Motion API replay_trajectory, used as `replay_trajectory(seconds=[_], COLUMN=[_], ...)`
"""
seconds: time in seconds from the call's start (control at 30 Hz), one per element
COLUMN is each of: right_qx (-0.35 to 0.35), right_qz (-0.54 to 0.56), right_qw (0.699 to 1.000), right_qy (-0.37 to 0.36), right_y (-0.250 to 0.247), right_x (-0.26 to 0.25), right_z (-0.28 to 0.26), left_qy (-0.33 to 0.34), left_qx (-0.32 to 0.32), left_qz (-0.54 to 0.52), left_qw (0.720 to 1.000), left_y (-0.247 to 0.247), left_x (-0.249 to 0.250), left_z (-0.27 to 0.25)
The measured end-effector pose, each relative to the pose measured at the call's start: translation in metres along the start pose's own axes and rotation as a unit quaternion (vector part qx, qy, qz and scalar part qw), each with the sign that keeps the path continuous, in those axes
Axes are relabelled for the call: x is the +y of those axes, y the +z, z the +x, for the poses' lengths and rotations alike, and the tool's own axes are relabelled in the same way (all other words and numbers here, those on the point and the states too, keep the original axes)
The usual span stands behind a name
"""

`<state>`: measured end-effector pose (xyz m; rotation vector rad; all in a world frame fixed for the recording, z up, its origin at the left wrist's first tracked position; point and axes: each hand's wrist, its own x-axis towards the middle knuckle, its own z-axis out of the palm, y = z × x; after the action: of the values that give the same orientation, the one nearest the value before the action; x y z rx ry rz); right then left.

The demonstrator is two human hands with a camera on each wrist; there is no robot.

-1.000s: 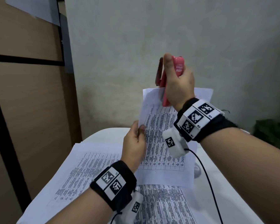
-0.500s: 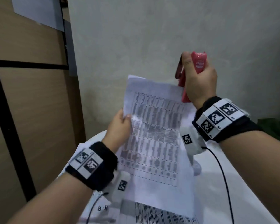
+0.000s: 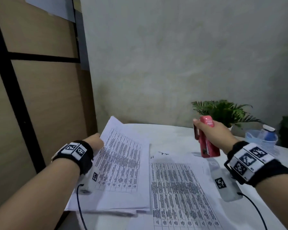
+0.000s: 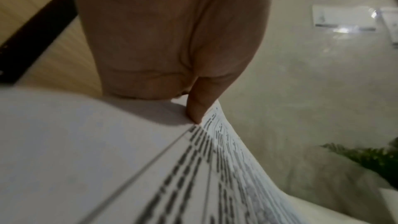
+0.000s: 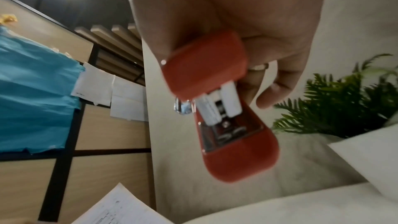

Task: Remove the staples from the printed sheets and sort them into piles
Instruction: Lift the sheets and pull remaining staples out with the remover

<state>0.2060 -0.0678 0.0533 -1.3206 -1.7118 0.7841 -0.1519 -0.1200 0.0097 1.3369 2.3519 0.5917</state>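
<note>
Left hand (image 3: 95, 141) is pinching the far edge of a white printed sheet full of table rows (image 3: 121, 165), holding it just over the left pile of papers (image 3: 106, 208) on the white table (image 3: 171, 136), while the right hand (image 3: 214, 134) is gripping a red plastic stapler (image 3: 206, 140) upright, above a second printed pile (image 3: 181, 193) beside it

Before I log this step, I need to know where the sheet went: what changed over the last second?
The left hand brought the printed sheet down from in front of the wall onto the left pile on the table, its grip on the sheet's edge unchanged. The right hand came off the sheet's top corner and dropped to the right, holding the red stapler as before. The right pile stayed put.
</note>
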Motion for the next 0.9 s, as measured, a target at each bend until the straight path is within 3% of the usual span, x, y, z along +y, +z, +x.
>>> replay_trajectory(seconds=[0.2,0.27,0.33,0.43,0.53,0.7,0.8,0.9], right_qx=[-0.084,-0.11,-0.123,-0.146,-0.177,-0.22,-0.227,-0.234], right_qz=[-0.071,-0.091,-0.083,-0.086,-0.097,-0.121,-0.107,-0.17], right_qw=[0.991,0.982,0.974,0.961,0.947,0.931,0.928,0.92], right_qy=[0.078,0.121,0.171,0.22,0.249,0.266,0.275,0.266], right_y=[0.01,0.01,0.009,0.003,-0.003,-0.009,-0.008,-0.005], right_x=[0.049,0.065,0.075,0.085,0.093,0.107,0.106,0.106], right_z=[-0.004,-0.003,-0.001,0.0,-0.001,-0.004,-0.005,-0.002], left_qy=[-0.067,-0.019,0.058,0.143,0.18,0.174,0.156,0.13], left_qx=[0.012,0.005,-0.047,-0.151,-0.2,-0.205,-0.199,-0.222], left_qz=[0.091,0.11,0.139,0.171,0.234,0.299,0.284,0.252], left_qw=[0.994,0.994,0.987,0.963,0.934,0.916,0.925,0.933], left_y=[0.014,0.018,0.026,0.053,0.089,0.117,0.122,0.125], left_x=[-0.014,0.004,0.032,0.072,0.095,0.119,0.126,0.13], left_z=[0.027,0.024,0.014,-0.003,-0.001,0.015,0.023,0.028])
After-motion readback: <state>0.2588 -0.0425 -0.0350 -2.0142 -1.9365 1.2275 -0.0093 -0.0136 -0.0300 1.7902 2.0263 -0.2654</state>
